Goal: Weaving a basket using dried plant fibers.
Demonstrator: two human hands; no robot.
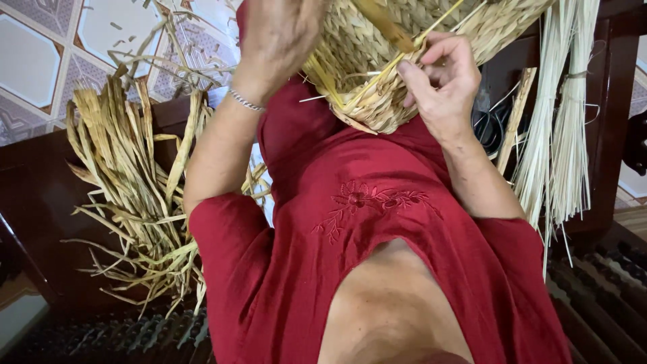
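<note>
A woven straw basket [377, 61], tan and braided, is held up at the top centre, its rim edge tilted. A thin pale straw strand [404, 57] runs diagonally across its weave.

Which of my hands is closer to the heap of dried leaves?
Left. The left hand is on the woven basket, beside the heap of dried leaves; the right hand is across the basket, pinching a yellow strand.

Head view, steeply downward, close
</note>
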